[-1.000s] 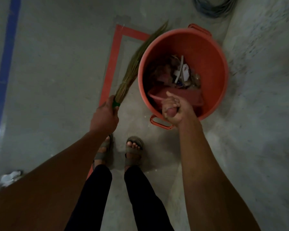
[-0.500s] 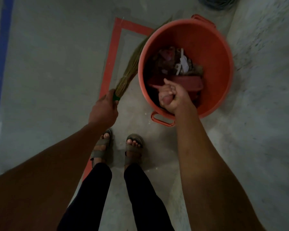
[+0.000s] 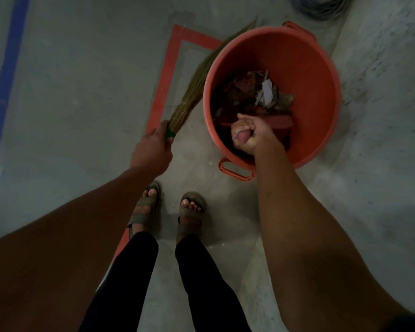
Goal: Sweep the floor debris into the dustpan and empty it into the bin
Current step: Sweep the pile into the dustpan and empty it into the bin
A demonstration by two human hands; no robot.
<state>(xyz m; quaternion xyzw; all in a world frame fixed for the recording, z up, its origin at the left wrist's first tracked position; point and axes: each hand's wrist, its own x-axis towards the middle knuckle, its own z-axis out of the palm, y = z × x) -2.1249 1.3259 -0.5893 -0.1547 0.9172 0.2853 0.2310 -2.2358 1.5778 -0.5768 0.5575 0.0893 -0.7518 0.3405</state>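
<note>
An orange bin (image 3: 307, 68) with two handles stands on the floor ahead of my feet. Paper scraps and dark debris (image 3: 254, 94) lie in its bottom. My right hand (image 3: 249, 135) is inside the bin's near side and grips the handle of a red dustpan (image 3: 280, 123), which is tipped down into the bin. To the left of the bin, my left hand (image 3: 153, 152) grips a grass broom (image 3: 197, 85) at its green-bound neck. The bristles point away from me along the bin's left wall.
A red tape line (image 3: 168, 75) marks a corner on the grey concrete floor left of the bin. A blue tape stripe (image 3: 7, 73) runs along the far left. A coil of grey cable (image 3: 321, 6) lies beyond the bin. My sandalled feet (image 3: 168, 207) stand just before the bin.
My right hand has tipped the dustpan deeper into the bin, and more debris lies in the bottom. The view has shifted slightly. The left hand keeps hold of the broom.
</note>
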